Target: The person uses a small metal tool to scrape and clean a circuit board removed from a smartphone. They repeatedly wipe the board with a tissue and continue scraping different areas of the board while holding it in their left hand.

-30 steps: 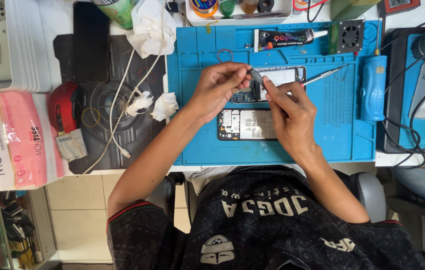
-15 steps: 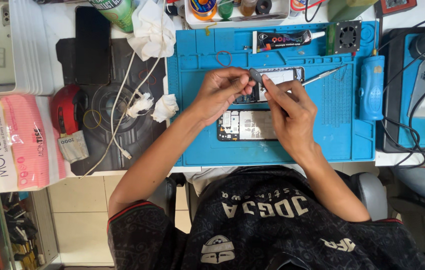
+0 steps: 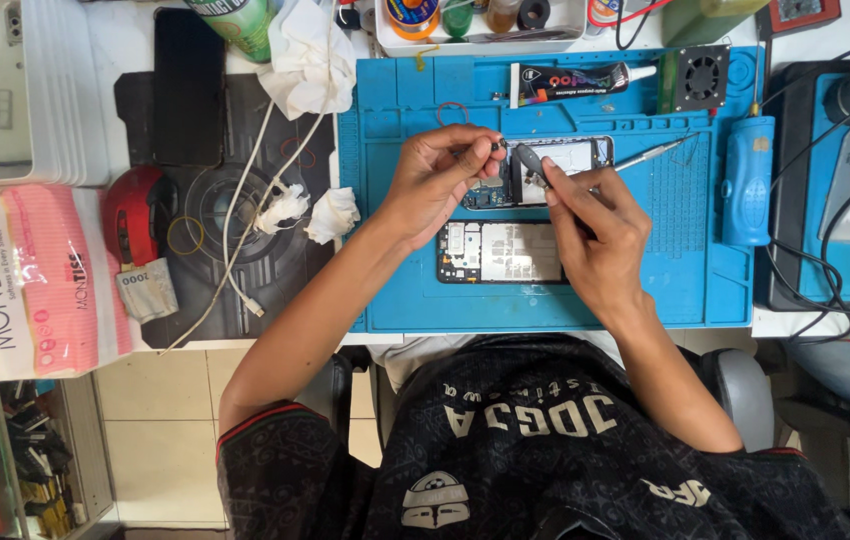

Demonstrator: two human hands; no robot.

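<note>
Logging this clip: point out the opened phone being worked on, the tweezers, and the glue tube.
Opened phone (image 3: 570,157), head view, pale inner panel.
Tweezers (image 3: 650,154), head view, metal shaft.
Glue tube (image 3: 570,80), head view, black body.

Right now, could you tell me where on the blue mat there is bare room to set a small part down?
The blue mat is bare along its left side, between the crumpled tissues and the opened phone, and on the ribbed patch right of the right hand, before the blue tool. The middle is crowded: both hands, left hand included, work over the phone frame.

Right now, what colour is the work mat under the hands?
Blue work mat, seen clearly in the head view.
</note>
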